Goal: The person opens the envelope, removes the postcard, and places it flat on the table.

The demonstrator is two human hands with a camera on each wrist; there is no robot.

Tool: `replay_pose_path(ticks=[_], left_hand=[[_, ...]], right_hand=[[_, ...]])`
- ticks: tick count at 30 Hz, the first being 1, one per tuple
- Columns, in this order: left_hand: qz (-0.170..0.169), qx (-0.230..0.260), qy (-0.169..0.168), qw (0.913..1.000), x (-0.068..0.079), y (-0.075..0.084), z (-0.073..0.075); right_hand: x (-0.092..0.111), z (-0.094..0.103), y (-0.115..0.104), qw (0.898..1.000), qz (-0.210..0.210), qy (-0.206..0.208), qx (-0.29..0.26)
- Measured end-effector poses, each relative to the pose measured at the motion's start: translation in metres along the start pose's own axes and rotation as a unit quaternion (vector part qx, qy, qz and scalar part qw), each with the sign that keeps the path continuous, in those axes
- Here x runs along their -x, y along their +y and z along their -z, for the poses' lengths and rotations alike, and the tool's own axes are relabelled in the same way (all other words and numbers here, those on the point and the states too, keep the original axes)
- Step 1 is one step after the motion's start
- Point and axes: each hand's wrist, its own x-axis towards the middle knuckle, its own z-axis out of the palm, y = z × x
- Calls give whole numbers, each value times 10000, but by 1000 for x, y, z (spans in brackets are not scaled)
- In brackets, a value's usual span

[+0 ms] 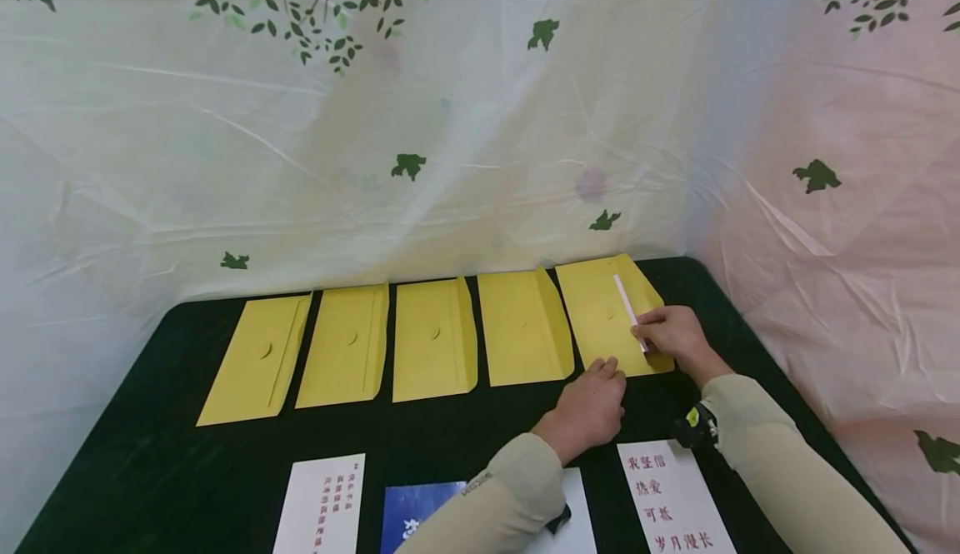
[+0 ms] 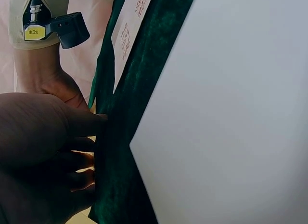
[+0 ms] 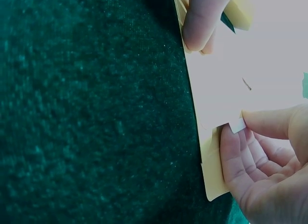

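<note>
At the right end of the row lies a yellow envelope (image 1: pixel 588 308) with its flap side to the right. A narrow white strip (image 1: pixel 623 294) runs along that side. My right hand (image 1: pixel 677 339) pinches the strip's near end between thumb and fingers, close over the envelope; the right wrist view shows the white end (image 3: pixel 237 125) at the thumb tip. The fingertips of my left hand (image 1: pixel 587 408) rest on the envelope's near left corner. In the left wrist view the left hand (image 2: pixel 38 137) looks dark, with its fingers extended.
Several more yellow envelopes (image 1: pixel 522 333) lie side by side to the left on the dark green cloth (image 1: pixel 187 471). Nearer me are white cards with red writing (image 1: pixel 671 496) and a blue card (image 1: pixel 420 508). A leaf-patterned curtain (image 1: pixel 480 121) hangs behind the table.
</note>
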Motion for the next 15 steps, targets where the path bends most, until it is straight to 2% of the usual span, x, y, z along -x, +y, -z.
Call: replay_pose_path(ticks=[15], left_hand=[[137, 50, -70, 9999, 1, 6, 1]], right_hand=[[-2, 4, 3, 10000, 7, -78, 3]])
